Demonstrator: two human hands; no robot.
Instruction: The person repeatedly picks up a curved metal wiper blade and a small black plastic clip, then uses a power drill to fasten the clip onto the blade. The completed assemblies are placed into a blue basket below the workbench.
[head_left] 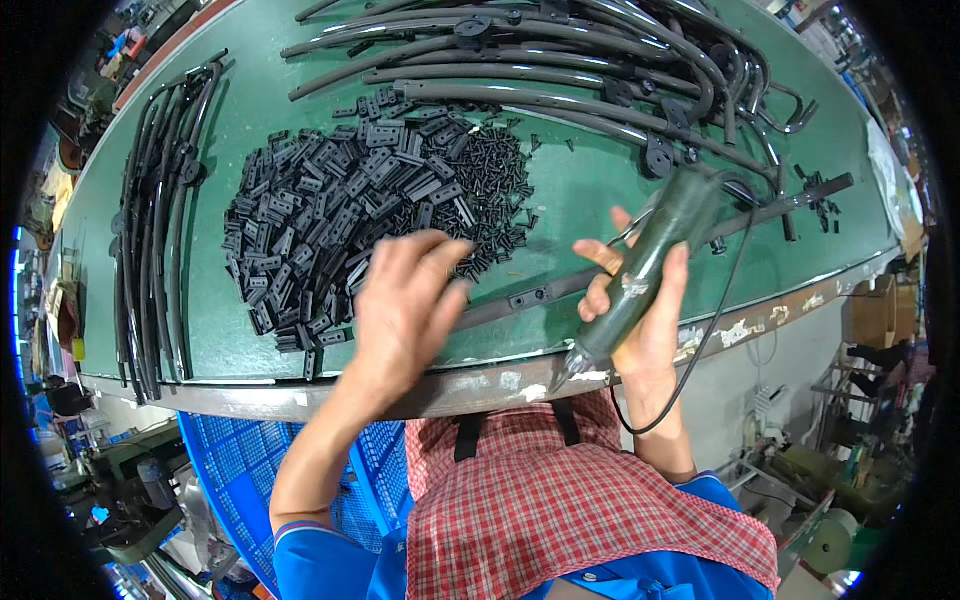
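Note:
My left hand (405, 305) hovers at the near side of a heap of small black plastic pieces (330, 200), close to a pile of black screws (492, 170). Its fingers are slightly blurred and bent, with a gap between thumb and forefinger; I make out nothing in them. My right hand (650, 320) holds a dark green electric screwdriver (660, 255), its tip pointing down toward the table edge and its black cord hanging beside my wrist. Between my hands a dark metal tube (590, 282) lies along the table, with a black piece (530, 297) on it.
Bent dark tubes (500, 75) are stacked along the far side of the green table (215, 300). Another bundle of tubes (160, 220) lies at the left. A few loose screws (825, 212) lie at the right. Below the worn table edge (290, 400) stands a blue plastic crate (235, 470).

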